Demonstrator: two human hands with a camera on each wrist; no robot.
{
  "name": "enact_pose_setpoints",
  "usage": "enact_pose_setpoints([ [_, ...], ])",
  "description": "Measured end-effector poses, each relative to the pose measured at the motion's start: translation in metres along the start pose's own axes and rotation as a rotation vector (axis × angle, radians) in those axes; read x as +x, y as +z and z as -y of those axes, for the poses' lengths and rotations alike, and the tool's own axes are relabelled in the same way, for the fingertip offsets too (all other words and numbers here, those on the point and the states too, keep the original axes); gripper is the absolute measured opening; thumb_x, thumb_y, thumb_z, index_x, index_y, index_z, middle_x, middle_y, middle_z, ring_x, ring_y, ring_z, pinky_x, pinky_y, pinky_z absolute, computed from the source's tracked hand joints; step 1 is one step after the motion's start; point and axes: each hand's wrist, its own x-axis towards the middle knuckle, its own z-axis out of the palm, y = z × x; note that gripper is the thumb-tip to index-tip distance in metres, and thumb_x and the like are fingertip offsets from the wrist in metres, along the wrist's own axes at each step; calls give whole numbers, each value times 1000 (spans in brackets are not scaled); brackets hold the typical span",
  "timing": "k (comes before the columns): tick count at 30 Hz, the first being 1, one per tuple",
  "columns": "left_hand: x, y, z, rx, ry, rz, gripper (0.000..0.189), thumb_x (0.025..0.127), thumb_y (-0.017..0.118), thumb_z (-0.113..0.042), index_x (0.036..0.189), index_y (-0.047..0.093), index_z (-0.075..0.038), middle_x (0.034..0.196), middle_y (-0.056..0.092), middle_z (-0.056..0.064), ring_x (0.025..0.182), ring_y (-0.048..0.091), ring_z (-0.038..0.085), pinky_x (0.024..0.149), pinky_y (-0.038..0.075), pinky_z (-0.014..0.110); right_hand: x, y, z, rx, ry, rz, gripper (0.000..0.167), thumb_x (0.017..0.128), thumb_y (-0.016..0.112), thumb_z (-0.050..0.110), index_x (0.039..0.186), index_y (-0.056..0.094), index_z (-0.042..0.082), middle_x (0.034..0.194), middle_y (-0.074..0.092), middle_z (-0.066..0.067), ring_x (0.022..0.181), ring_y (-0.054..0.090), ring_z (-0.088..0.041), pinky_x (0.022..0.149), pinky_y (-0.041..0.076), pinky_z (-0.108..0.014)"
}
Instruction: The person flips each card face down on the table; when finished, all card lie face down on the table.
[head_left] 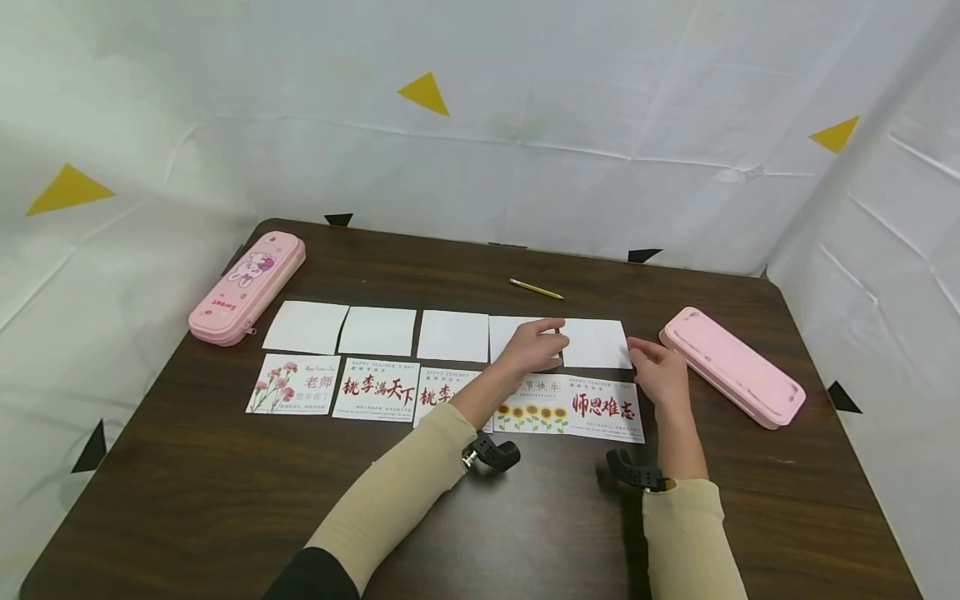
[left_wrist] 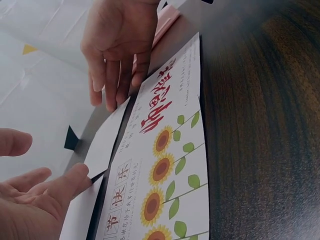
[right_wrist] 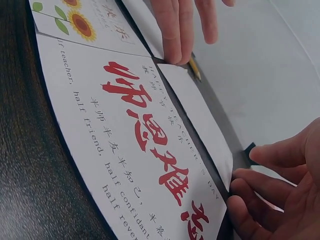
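My left hand (head_left: pixel 534 346) is over the seam between two blank white cards at the right of the upper row, its fingertips on the card edges and its thumb apart. At the outer edge of the rightmost blank card (head_left: pixel 596 343), my right hand (head_left: pixel 663 375) touches the card with its fingertips; the thumb stands off in the right wrist view. Just below lie a printed card with red lettering (right_wrist: pixel 150 125) and a sunflower card (left_wrist: pixel 160 170). My left forearm partly covers another red-lettered card (head_left: pixel 435 392).
More blank cards (head_left: pixel 377 332) continue the upper row leftward, above a carnation card (head_left: pixel 292 384) and a red-lettered one (head_left: pixel 375 389). Pink pencil cases stand at left (head_left: pixel 247 287) and right (head_left: pixel 733 367). A yellow pencil (head_left: pixel 536 288) lies behind the cards on the brown table (head_left: pixel 187 500).
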Motion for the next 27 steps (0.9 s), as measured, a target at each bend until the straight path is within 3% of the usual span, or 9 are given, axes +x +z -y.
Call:
enact_pose_setpoints([
  [6, -2, -1, -1, -22, 27, 8, 49, 92, 57, -13, 141, 53, -8, 132, 59, 14, 120, 59, 27, 89, 53, 32, -1, -2, 0, 6, -1, 23, 40, 103, 49, 22, 139, 56, 5, 142, 51, -18, 124, 51, -33, 97, 46, -43],
  [9, -6, -3, -4, -37, 47, 6, 49, 92, 58, -14, 140, 54, -8, 130, 60, 14, 118, 60, 28, 90, 53, 35, -2, -4, 1, 6, -5, 17, 41, 103, 50, 23, 139, 55, 6, 143, 51, -17, 123, 52, -33, 93, 48, -38],
  [16, -27, -17, -16, -60, 111, 1, 45, 95, 61, -14, 138, 55, -7, 127, 63, 16, 117, 61, 29, 92, 52, 39, -8, -1, 9, 99, -43, -183, 35, 99, 57, 22, 128, 65, 4, 126, 64, -16, 105, 63, -27, 64, 49, -15],
  [21, -57, -51, -21, -33, 181, 2, 43, 98, 58, -12, 140, 52, -8, 130, 62, 14, 115, 62, 27, 87, 55, 37, -21, 22, 25, 183, -139, -197, 28, 98, 60, 18, 120, 70, 5, 115, 69, -13, 92, 68, -18, 62, 52, -15],
  [24, -83, -83, -19, -5, 211, -23, 42, 99, 57, -11, 141, 51, -9, 131, 61, 15, 115, 61, 30, 84, 56, 38, -38, 48, 38, 221, -211, -109, 25, 97, 60, 13, 118, 70, 3, 112, 71, -13, 90, 69, -20, 62, 54, -19],
  [27, -114, -119, -16, 52, 235, -81, 42, 99, 57, -12, 141, 51, -10, 131, 60, 17, 114, 62, 32, 83, 56, 40, -59, 80, 51, 263, -280, 30, 23, 96, 60, 9, 116, 70, 1, 109, 72, -13, 90, 70, -26, 62, 55, -24],
])
